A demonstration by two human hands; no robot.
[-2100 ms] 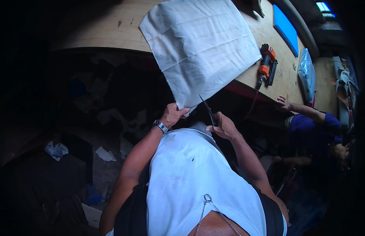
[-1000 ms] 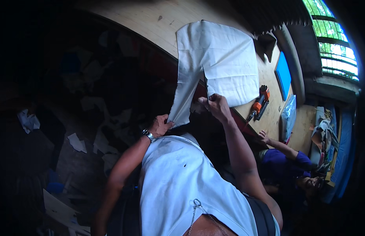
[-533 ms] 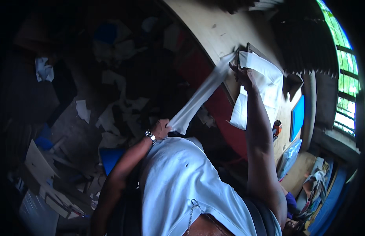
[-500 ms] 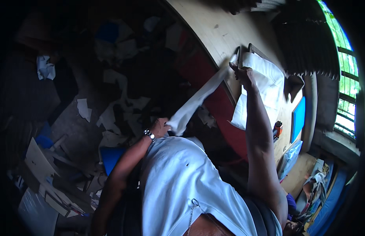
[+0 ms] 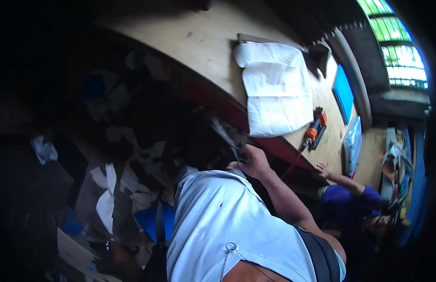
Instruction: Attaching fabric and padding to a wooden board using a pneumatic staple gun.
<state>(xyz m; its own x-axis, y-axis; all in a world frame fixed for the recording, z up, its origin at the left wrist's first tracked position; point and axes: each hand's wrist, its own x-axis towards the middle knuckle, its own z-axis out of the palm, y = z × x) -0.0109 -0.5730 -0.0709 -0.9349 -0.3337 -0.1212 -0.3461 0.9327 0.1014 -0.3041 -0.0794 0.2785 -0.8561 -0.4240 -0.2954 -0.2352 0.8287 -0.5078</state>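
Note:
My right hand [image 5: 255,162] is closed round the handles of a pair of scissors [image 5: 223,131], held in front of my shirt beside the table edge. The blades are blurred. My left hand [image 5: 115,248] is low on the left in deep shadow, and its fingers cannot be made out. Just beyond it is a long white strip of fabric [image 5: 105,199]; whether the hand grips it is unclear. A white fabric-covered piece [image 5: 279,89] lies on the table with a dark edge showing at its far end.
The wooden table [image 5: 204,44] carries an orange and black staple gun [image 5: 314,129], a blue panel [image 5: 342,94] and a plastic-wrapped piece [image 5: 352,145]. Scraps [image 5: 147,155] litter the dark floor. At the right, a person in purple [image 5: 349,202] rests a hand near the table edge.
The white strip, stretched between both hands before, is now at the left by my left hand. My right hand has come down from the fabric-covered piece with the scissors. The view has shifted.

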